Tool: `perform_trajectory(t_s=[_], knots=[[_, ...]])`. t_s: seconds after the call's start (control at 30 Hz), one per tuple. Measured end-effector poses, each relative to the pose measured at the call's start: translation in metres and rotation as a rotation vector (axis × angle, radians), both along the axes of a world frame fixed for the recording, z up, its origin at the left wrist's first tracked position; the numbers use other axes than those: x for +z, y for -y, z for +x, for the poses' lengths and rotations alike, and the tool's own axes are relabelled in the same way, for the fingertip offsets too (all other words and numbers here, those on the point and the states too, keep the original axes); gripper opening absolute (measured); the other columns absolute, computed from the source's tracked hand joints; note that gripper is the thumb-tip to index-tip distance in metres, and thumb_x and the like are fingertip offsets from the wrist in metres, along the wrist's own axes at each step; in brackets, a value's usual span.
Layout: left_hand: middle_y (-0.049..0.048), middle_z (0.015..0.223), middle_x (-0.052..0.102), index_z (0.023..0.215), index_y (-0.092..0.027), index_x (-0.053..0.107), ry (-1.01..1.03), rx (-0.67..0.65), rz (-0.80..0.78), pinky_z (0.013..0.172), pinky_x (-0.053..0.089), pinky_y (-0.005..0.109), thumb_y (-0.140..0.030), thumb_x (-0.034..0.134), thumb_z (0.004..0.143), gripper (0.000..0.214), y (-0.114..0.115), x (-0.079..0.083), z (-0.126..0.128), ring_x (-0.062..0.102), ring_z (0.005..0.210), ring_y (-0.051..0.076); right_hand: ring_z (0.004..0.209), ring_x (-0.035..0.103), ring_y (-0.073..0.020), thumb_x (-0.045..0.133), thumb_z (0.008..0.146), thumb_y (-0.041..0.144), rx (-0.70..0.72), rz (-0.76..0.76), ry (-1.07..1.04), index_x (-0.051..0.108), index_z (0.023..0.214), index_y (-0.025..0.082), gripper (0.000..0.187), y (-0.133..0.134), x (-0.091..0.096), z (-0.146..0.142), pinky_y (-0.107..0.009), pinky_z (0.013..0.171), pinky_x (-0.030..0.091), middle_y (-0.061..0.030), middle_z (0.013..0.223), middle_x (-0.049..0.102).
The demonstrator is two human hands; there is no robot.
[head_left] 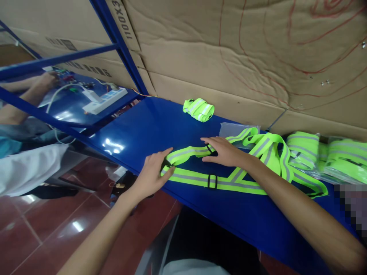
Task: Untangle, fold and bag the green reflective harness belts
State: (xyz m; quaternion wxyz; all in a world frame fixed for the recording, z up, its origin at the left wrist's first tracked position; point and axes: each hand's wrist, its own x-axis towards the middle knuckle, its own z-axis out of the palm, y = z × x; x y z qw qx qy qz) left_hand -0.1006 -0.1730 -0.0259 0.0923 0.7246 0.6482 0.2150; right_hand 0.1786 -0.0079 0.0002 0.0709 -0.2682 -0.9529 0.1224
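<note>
A neon-yellow reflective strap vest [186, 176] with grey stripes lies spread on the blue table [137, 122]. My left hand [151, 172] is at its left end, thumb and fingers around the folded strap beside a black buckle. Over the upper strap, my right hand [223, 151] has its thumb and forefinger apart, with a black slider [211, 149] between them; it touches the strap there. Another black slider [212, 181] sits on the lower strap. The vest's bunched part [271, 152] lies beyond my right forearm.
A rolled reflective vest [199, 109] lies near the cardboard wall [183, 86]. Bagged vests [304, 151] are at the right, and a clear plastic bag [239, 130] lies behind my right hand. Past the blue frame [126, 57], a person's arms [31, 88] are near a power strip [104, 101].
</note>
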Motion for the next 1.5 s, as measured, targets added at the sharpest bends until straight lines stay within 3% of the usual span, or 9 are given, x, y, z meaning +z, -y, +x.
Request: perform_trajectory(t_s=[0.2,0.4,0.6,0.7,0.83,0.97,1.1,1.3,1.5], knots=[[0.0127,0.133,0.064,0.156,-0.025,0.038,0.061,-0.014,0.023,0.102,0.043,0.049,-0.046,0.052,0.102,0.06,0.001,-0.003,0.0,0.06,0.116,0.032,0.146,0.049,-0.0305,0.07,0.097,0.052,0.132,-0.037,-0.114,0.045,0.158,0.024,0.071,0.026,0.007,-0.043,-0.051,0.126,0.028,-0.0126,0.157,0.055],[0.0129,0.138,0.062,0.145,-0.023,0.045,0.158,0.011,0.054,0.104,0.046,0.049,-0.046,0.055,0.101,0.05,0.005,-0.006,-0.001,0.061,0.122,0.032,0.119,0.065,-0.0276,0.055,0.108,0.041,0.251,0.039,-0.04,0.061,0.145,0.017,0.044,0.041,0.024,-0.089,-0.041,0.101,0.042,-0.0129,0.129,0.073],[0.0088,0.125,0.066,0.146,-0.026,0.035,0.267,0.041,0.063,0.1,0.051,0.045,-0.036,0.059,0.098,0.055,0.006,-0.011,-0.001,0.065,0.114,0.026,0.108,0.063,-0.0268,0.043,0.113,0.034,0.202,0.252,-0.066,0.071,0.131,0.015,0.039,0.031,0.042,-0.096,-0.04,0.092,0.037,-0.0149,0.115,0.073],[0.0096,0.129,0.064,0.146,-0.027,0.035,0.264,0.037,0.055,0.1,0.05,0.046,-0.034,0.059,0.097,0.054,0.007,-0.009,-0.003,0.064,0.116,0.027,0.119,0.062,-0.0283,0.051,0.109,0.045,0.219,0.196,-0.119,0.061,0.146,0.015,0.049,0.026,0.046,-0.083,-0.042,0.1,0.038,-0.0153,0.127,0.072],[0.0118,0.14,0.059,0.146,-0.027,0.041,0.214,0.022,0.05,0.107,0.045,0.053,-0.037,0.06,0.097,0.054,0.011,-0.004,-0.01,0.057,0.127,0.033,0.145,0.049,-0.0347,0.068,0.092,0.068,0.133,0.053,-0.106,0.032,0.167,0.02,0.096,0.005,0.034,-0.032,-0.047,0.115,0.037,-0.0162,0.161,0.051],[0.014,0.142,0.057,0.15,-0.025,0.037,0.119,0.024,0.061,0.105,0.045,0.052,-0.044,0.057,0.1,0.058,0.015,-0.005,-0.018,0.055,0.128,0.036,0.139,0.055,-0.0364,0.056,0.101,0.064,0.021,0.136,0.076,0.048,0.159,0.025,0.07,-0.021,0.011,0.031,-0.052,0.111,0.041,-0.0146,0.154,0.059],[0.0155,0.137,0.061,0.151,-0.021,0.035,0.083,0.027,0.092,0.103,0.045,0.051,-0.051,0.052,0.103,0.059,0.013,-0.012,-0.022,0.058,0.119,0.034,0.122,0.064,-0.0312,0.045,0.11,0.045,0.043,0.217,0.095,0.068,0.136,0.021,0.042,-0.031,0.001,0.051,-0.047,0.102,0.042,-0.0137,0.13,0.071],[0.0117,0.121,0.064,0.15,-0.021,0.037,0.029,0.031,0.168,0.1,0.046,0.046,-0.052,0.057,0.102,0.061,0.011,-0.02,-0.024,0.06,0.112,0.031,0.103,0.06,-0.0283,0.04,0.109,0.023,0.104,0.494,0.147,0.072,0.125,0.016,0.036,-0.023,0.018,0.042,-0.046,0.1,0.036,-0.0148,0.11,0.071],[0.0117,0.122,0.065,0.149,-0.02,0.037,0.029,-0.004,0.166,0.099,0.045,0.045,-0.048,0.053,0.104,0.055,0.011,-0.015,-0.02,0.061,0.113,0.03,0.098,0.059,-0.0255,0.043,0.109,0.019,0.118,0.846,0.136,0.071,0.124,0.017,0.032,-0.027,0.031,0.069,-0.043,0.094,0.037,-0.0113,0.107,0.076]])
